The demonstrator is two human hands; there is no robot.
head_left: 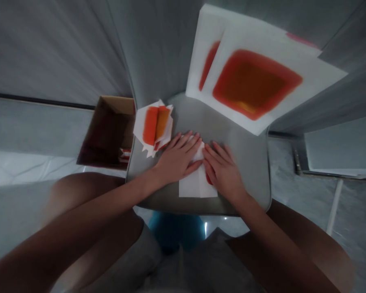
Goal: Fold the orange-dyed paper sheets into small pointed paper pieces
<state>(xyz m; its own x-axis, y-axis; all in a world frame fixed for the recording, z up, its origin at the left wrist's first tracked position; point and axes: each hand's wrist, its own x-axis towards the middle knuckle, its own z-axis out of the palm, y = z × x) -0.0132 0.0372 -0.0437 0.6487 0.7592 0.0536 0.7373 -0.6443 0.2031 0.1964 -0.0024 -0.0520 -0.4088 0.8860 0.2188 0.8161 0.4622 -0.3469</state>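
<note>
A partly folded white paper sheet (pixel 189 185) with a bit of red print lies on the grey chair seat (pixel 250 162). My left hand (pixel 179 156) lies flat across its upper left part, fingers stretched out. On the right edge rests my right hand (pixel 224 169), its fingers extended and pressing down near the fold. Both hands cover much of the paper, so the fold's full shape is hidden. Just left of my left hand sits a pile of folded papers (pixel 152 126) with red and orange print.
Large white sheets (pixel 259 81) with red and orange squares lean against the chair's backrest (pixel 158 49). An open cardboard box (pixel 105 134) stands on the floor to the left, a small red-and-white item inside. Something blue (pixel 177 230) shows below the seat. My knees flank the chair.
</note>
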